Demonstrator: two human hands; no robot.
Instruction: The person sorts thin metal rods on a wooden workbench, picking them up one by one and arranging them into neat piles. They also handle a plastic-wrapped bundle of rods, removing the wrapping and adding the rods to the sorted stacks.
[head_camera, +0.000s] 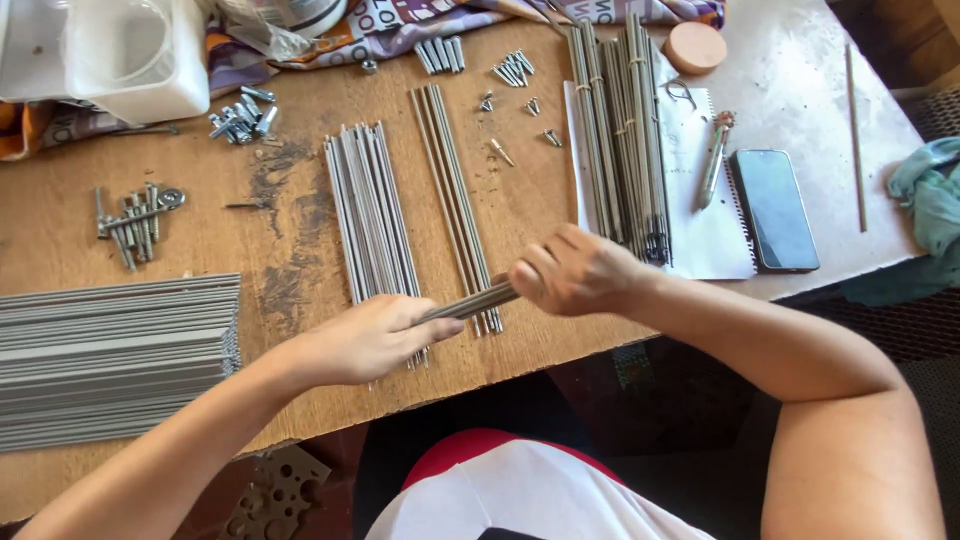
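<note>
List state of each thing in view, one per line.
left hand: closed on one end of small rod bundle
right hand: closed on the other end
small rod bundle: held between both hands, above table
loose rods: flat on wooden table
tied rod bundles: banded, lying on paper
phone: screen dark, face up
bolts: loose pile

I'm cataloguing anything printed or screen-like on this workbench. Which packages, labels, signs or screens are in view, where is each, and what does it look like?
Dark rectangular smartphone: right side of the table, lying flat, screen black and unlit.
White spiral-bound paper pad: left of the phone, under bundled grey metal rods, faint handwriting.
Translucent white plastic container: top left corner, boxy.
Printed patterned cloth: along the top edge, purple, white and orange lettering.
</note>
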